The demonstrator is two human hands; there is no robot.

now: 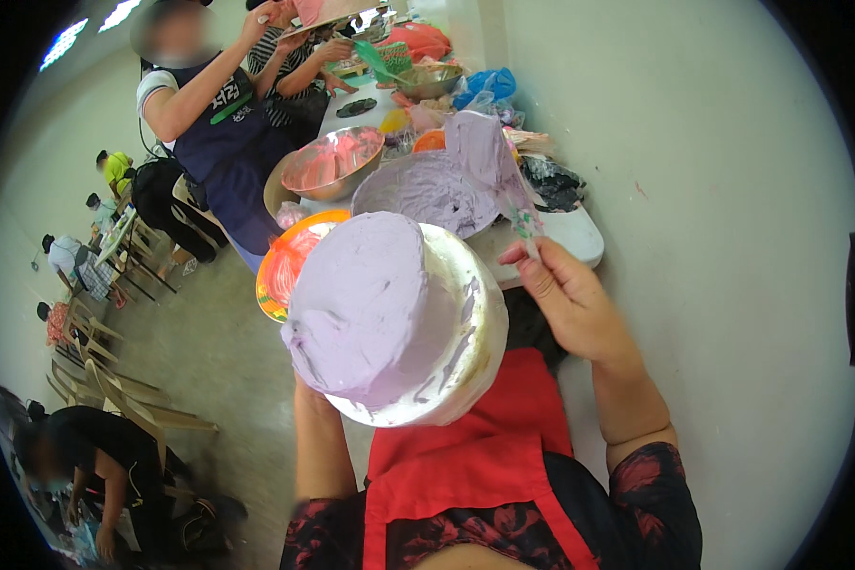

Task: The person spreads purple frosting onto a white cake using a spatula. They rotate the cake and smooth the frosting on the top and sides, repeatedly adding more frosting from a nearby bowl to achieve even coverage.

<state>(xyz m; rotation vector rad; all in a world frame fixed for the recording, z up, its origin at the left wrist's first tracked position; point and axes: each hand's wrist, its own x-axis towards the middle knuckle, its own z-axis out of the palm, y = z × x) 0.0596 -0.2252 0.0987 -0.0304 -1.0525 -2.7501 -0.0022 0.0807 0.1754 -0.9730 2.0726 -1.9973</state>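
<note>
A round cake in pale lavender frosting (361, 294) rests on a white round stand or board (470, 323), tilted up in front of me. My left forearm (325, 437) rises beneath it; that hand is hidden behind the stand, its fingers unseen. My right hand (570, 304) pinches the slim handle of a spatula (480, 152) heaped with lavender frosting, raised right of the cake. Behind them is a bowl smeared with lavender frosting (399, 185); an orange plate with pink frosting (280, 275) sits partly behind the cake.
A white table (579, 237) carries a steel bowl of pink frosting (328, 161), plastic bags (484, 85) and other bowls along the wall. A co-worker in a navy apron (228, 180) stands back left, another beside them. Plastic chairs (123, 399) and several people occupy the left side.
</note>
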